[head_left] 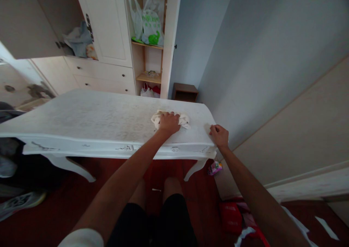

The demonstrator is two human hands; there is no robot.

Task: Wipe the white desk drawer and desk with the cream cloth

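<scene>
Cream cloth [184,120] lies bunched on the white table [98,112], right of its middle; the left hand [169,123] grips it from above. The right hand [220,135] is closed, fingers curled, at the table's right end. Beyond the far edge stand a cabinet [114,25] with a bag [152,25] on its shelf and, further right, a brown box [185,86].
</scene>
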